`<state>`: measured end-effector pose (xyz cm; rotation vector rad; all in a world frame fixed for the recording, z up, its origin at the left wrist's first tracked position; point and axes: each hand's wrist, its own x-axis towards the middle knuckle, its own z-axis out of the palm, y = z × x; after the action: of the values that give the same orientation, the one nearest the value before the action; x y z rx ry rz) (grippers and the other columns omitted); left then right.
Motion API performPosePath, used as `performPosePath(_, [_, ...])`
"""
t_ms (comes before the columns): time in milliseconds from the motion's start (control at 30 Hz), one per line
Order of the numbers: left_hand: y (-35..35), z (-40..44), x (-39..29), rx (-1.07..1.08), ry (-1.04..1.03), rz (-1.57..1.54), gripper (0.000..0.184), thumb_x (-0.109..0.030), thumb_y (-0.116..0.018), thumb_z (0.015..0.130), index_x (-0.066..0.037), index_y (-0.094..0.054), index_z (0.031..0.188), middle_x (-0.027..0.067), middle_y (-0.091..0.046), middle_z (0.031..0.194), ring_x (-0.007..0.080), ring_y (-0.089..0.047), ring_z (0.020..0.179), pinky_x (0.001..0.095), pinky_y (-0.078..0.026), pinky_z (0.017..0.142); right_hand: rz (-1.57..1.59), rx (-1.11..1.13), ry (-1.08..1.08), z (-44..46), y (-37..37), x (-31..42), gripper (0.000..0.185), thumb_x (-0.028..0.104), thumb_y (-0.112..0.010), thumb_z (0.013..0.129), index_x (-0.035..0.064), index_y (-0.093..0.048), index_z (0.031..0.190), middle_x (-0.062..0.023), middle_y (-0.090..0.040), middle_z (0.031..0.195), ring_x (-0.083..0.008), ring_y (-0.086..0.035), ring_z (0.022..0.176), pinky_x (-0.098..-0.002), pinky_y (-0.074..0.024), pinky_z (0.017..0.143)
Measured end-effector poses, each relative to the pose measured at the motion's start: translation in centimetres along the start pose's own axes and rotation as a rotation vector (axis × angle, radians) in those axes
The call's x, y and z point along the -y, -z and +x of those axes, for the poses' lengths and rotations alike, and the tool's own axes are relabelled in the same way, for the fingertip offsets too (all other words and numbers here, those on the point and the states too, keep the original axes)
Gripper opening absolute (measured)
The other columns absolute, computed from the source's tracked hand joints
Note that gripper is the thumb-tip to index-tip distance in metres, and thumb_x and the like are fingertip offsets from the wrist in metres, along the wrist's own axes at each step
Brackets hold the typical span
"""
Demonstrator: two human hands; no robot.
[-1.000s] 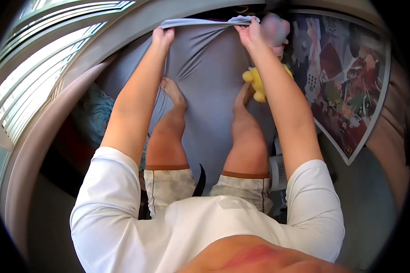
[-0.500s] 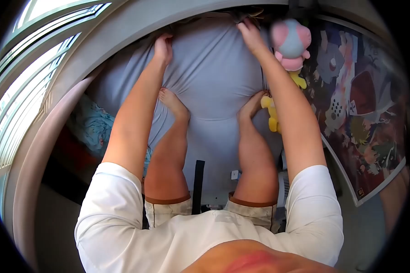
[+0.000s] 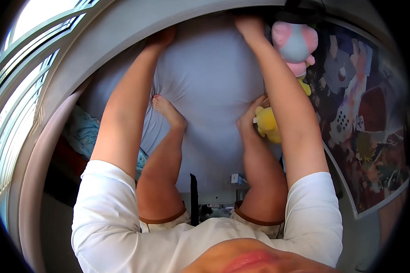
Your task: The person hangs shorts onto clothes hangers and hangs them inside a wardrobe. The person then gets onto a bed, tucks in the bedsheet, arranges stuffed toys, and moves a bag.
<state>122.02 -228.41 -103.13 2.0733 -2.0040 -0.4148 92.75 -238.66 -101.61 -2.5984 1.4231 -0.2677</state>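
A grey-blue fitted sheet (image 3: 209,68) covers the mattress beneath my bare feet. My left hand (image 3: 165,36) is at the sheet's far left edge, in shadow, with its fingers out of sight. At the far right edge, my right hand (image 3: 249,25) reaches down past the sheet; its fingers are hidden too. Most of the sheet between my hands lies smooth, while creases gather around my left foot. A pink and grey plush toy (image 3: 295,43) is just right of my right hand. By my right foot lies a yellow plush toy (image 3: 268,123), partly covered by my forearm.
Crumpled light-blue patterned cloth (image 3: 84,132) lies to the left of the sheet. A curved pale ledge (image 3: 109,41) and a bright slatted window (image 3: 18,113) border that side. On the right is a large illustrated poster (image 3: 360,113). A small box (image 3: 237,178) sits near my right knee.
Both hands have moved farther toward the sheet's far edge, and their fingers have gone out of view. Wrinkles across the sheet's middle have flattened. More of the yellow plush toy's body shows.
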Motion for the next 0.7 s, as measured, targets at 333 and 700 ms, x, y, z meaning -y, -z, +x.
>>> performPosePath(333, [3.1,1.3,-12.6,0.377,0.275,-0.052,0.055,-0.043,-0.044,0.096,-0.007,-0.052,0.137,0.0224,-0.053,0.138,0.0405,-0.052,0.125,0.0499,-0.041,0.106,0.989,0.249,-0.670,-0.4,9.0,-5.1,0.040,0.031,-0.073,0.086,-0.0020,-0.067,0.107,-0.0100,-0.070,0.099,-0.0183,-0.067,0.088,-0.0317,-0.0553,0.071])
performPosePath(700, [1.7,3.6,-15.0,0.338,0.159,-0.160,0.046,-0.037,-0.059,0.092,-0.008,-0.057,0.127,0.0200,-0.058,0.128,0.0403,-0.055,0.116,0.0473,-0.047,0.097,1.862,-0.331,-0.906,-2.3,15.0,-4.9,0.034,0.027,-0.051,0.100,0.0001,-0.061,0.117,-0.0084,-0.063,0.117,-0.0203,-0.060,0.106,-0.0356,-0.0511,0.090])
